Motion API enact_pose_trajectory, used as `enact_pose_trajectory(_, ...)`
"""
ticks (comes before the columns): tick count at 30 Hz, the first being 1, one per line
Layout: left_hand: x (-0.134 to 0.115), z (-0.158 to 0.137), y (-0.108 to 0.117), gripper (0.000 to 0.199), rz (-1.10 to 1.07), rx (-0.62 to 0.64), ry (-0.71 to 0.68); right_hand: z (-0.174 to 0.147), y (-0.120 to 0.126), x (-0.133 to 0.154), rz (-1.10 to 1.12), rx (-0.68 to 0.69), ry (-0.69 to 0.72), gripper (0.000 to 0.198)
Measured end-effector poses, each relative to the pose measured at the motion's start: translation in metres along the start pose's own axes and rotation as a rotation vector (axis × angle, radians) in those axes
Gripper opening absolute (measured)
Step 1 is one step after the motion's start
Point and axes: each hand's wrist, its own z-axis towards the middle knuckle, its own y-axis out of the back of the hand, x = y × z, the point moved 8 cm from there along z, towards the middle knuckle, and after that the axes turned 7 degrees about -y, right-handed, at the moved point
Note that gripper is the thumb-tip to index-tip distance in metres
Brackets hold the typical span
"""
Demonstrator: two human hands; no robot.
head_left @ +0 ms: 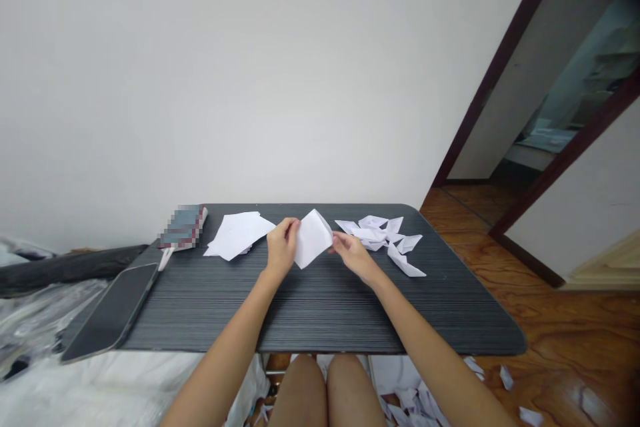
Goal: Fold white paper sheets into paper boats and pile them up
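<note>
A square sheet of white paper (313,240) is held up over the dark table, turned so one corner points up; its right side looks bent over. My left hand (283,241) pinches its left corner between thumb and fingers. At the right corner, my right hand (351,252) grips the paper with thumb and fingertips. Left of my left hand lies a loose stack of white paper sheets (239,235). Beyond my right hand is a pile of folded white paper pieces (380,235), pointed and overlapping.
A phone (113,310) lies over the table's left edge, with a blurred book-like item (183,227) behind it. The dark striped table (320,320) stands against a white wall. More folded papers (415,405) lie on the floor below, near my legs.
</note>
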Motion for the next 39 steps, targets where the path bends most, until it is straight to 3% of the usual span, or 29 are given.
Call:
enact_pose_trajectory(4, 0.005, -0.008, -0.010, 0.023, -0.047, -0.024, 0.121, -0.005, -0.023, 0.002, 0.163, 0.201, 0.000, 0.058)
enact_pose_trajectory(7, 0.008, -0.010, -0.018, 0.021, -0.089, 0.023, 0.145, -0.002, -0.016, -0.006, 0.196, 0.103, -0.055, 0.050)
enact_pose_trajectory(10, 0.007, -0.011, -0.029, 0.020, -0.182, 0.144, 0.125, 0.003, 0.000, -0.018, 0.205, -0.069, -0.123, 0.042)
enact_pose_trajectory(13, 0.006, -0.013, -0.041, 0.021, -0.364, 0.261, 0.172, 0.003, 0.011, -0.019, 0.218, -0.154, -0.117, 0.042)
enact_pose_trajectory(16, 0.009, -0.017, -0.049, 0.025, -0.535, 0.336, 0.281, 0.001, 0.010, -0.016, 0.201, -0.124, -0.119, 0.040)
enact_pose_trajectory(21, 0.009, -0.016, -0.048, 0.032, -0.697, 0.327, 0.382, 0.000, 0.007, -0.009, 0.210, -0.039, -0.056, 0.027)
enact_pose_trajectory(28, 0.006, -0.027, -0.061, 0.045, -0.890, 0.465, 0.558, 0.001, 0.017, -0.010, 0.194, -0.132, -0.026, 0.023)
enact_pose_trajectory(39, 0.003, -0.031, -0.063, 0.034, -0.917, 0.481, 0.585, -0.001, 0.018, -0.007, 0.146, -0.135, -0.019, 0.023)
